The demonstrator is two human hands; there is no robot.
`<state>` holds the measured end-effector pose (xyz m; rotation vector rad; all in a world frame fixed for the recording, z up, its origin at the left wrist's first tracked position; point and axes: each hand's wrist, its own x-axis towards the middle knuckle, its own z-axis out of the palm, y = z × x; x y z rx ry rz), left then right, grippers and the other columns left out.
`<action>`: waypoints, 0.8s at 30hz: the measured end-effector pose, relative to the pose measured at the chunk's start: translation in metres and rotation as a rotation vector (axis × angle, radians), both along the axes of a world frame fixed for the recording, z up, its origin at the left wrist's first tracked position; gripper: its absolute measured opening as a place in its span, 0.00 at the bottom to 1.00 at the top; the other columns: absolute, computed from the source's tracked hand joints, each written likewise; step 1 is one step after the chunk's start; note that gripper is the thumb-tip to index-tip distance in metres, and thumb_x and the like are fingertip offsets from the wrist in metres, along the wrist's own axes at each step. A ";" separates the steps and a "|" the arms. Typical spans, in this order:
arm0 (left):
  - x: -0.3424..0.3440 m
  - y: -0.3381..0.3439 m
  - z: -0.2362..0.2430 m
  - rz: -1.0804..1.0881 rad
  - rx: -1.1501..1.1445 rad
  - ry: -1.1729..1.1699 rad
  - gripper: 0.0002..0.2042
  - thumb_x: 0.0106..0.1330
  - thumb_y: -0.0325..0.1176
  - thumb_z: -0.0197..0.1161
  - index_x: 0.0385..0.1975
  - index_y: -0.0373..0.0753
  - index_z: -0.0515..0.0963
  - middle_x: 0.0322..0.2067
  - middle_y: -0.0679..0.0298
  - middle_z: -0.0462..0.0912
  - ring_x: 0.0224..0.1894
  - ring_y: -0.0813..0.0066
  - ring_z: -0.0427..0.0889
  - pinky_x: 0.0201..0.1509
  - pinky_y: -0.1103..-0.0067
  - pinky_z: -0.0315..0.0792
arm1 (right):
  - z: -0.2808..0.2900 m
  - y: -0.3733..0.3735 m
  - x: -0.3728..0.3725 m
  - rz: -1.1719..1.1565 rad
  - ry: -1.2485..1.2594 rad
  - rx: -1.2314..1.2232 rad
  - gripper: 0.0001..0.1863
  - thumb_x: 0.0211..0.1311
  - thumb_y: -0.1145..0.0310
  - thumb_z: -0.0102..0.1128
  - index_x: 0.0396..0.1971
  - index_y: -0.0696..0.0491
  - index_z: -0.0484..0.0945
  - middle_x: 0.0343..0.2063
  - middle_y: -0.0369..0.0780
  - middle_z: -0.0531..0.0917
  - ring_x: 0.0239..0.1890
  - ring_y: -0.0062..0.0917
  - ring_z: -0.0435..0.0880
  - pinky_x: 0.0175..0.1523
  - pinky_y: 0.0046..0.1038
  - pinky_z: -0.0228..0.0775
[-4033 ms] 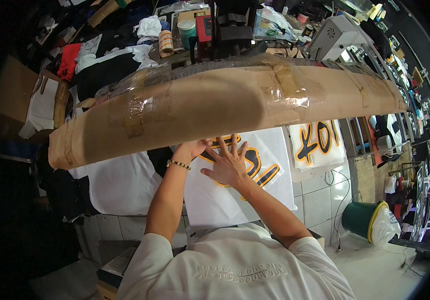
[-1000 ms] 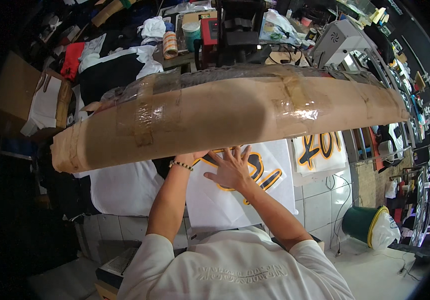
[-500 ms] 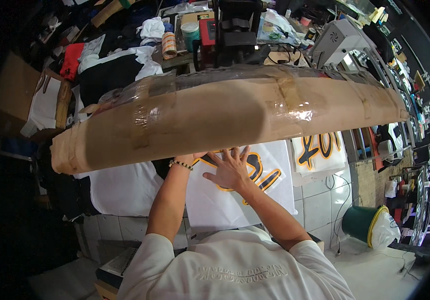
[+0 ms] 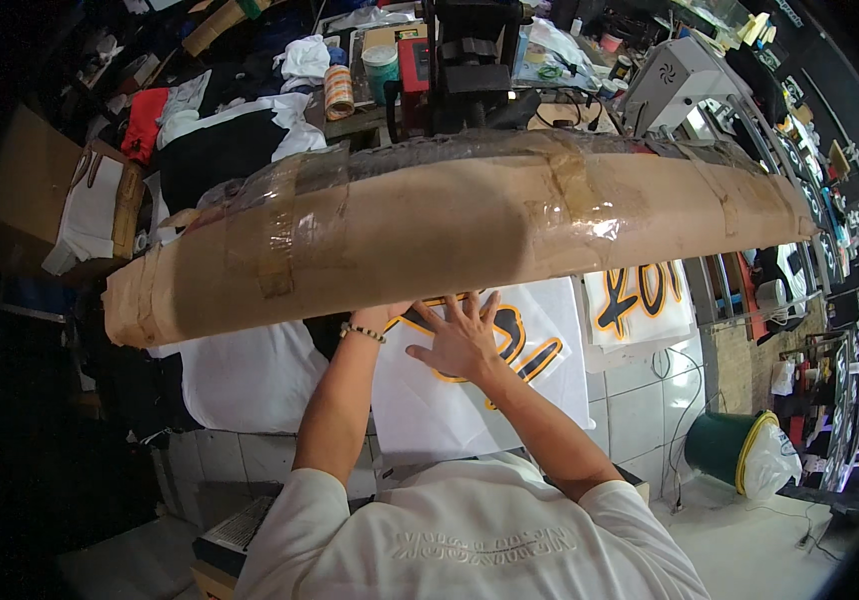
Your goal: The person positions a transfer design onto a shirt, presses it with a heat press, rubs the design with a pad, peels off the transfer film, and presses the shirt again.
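A white cloth [image 4: 420, 410] lies flat before me, with a transfer sheet of black, orange-edged lettering [image 4: 542, 358] on it. My right hand [image 4: 462, 342] rests on the lettering, its fingers spread and nothing gripped. Beside it, my left hand [image 4: 378, 316] reaches in under the edge of a long cardboard-covered panel [image 4: 350, 255]; its fingers are hidden there, and a beaded bracelet [image 4: 362, 331] circles the wrist. Brown tape and clear film wrap the panel, which spans the view above both hands and hides the far part of the cloth.
More lettered sheets [image 4: 640, 300] lie to the right. A folded white cloth [image 4: 250, 375] is on the left. Behind the panel stand a dark machine [image 4: 475, 75], an orange-and-white can [image 4: 339, 92] and piled garments [image 4: 220, 150]. A green bin [image 4: 725, 448] sits on the tiled floor.
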<state>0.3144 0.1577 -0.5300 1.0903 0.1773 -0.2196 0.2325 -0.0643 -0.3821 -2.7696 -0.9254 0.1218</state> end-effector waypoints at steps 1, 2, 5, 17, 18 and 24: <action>-0.002 -0.008 0.018 -0.008 0.107 0.034 0.10 0.74 0.37 0.59 0.44 0.38 0.80 0.33 0.63 0.83 0.27 0.76 0.77 0.39 0.73 0.77 | -0.004 -0.004 0.002 -0.013 -0.004 0.014 0.45 0.55 0.24 0.56 0.73 0.25 0.65 0.79 0.44 0.48 0.77 0.67 0.38 0.64 0.82 0.39; -0.008 -0.016 0.046 -0.015 0.214 0.062 0.10 0.74 0.37 0.60 0.44 0.37 0.79 0.33 0.62 0.83 0.28 0.75 0.78 0.39 0.72 0.77 | -0.007 -0.007 0.003 -0.024 -0.013 0.028 0.45 0.55 0.24 0.56 0.73 0.24 0.64 0.79 0.44 0.47 0.77 0.67 0.39 0.64 0.82 0.39; -0.027 -0.037 0.115 -0.020 0.557 0.152 0.13 0.72 0.38 0.60 0.44 0.33 0.79 0.32 0.59 0.83 0.29 0.71 0.81 0.38 0.66 0.79 | -0.003 -0.014 0.007 -0.047 0.009 -0.014 0.46 0.54 0.24 0.57 0.74 0.22 0.61 0.79 0.44 0.47 0.77 0.67 0.39 0.65 0.82 0.39; -0.050 -0.057 0.141 0.138 1.493 -0.444 0.14 0.64 0.35 0.66 0.46 0.35 0.80 0.38 0.46 0.84 0.41 0.42 0.83 0.46 0.56 0.76 | -0.007 -0.020 0.015 -0.100 -0.021 0.121 0.48 0.53 0.29 0.63 0.73 0.35 0.66 0.77 0.48 0.55 0.76 0.55 0.53 0.66 0.68 0.49; -0.044 -0.059 0.141 0.161 1.531 -0.515 0.12 0.65 0.35 0.66 0.44 0.37 0.81 0.35 0.49 0.85 0.36 0.49 0.85 0.41 0.61 0.78 | -0.006 -0.024 0.017 -0.110 -0.024 0.119 0.48 0.53 0.29 0.63 0.73 0.35 0.66 0.77 0.48 0.55 0.76 0.55 0.53 0.66 0.68 0.49; -0.028 -0.045 0.108 0.022 -0.034 0.227 0.19 0.78 0.53 0.51 0.35 0.43 0.76 0.25 0.69 0.76 0.21 0.86 0.68 0.22 0.86 0.60 | -0.003 -0.021 0.017 -0.068 -0.061 0.119 0.46 0.53 0.29 0.62 0.71 0.35 0.68 0.76 0.48 0.57 0.74 0.52 0.58 0.63 0.59 0.54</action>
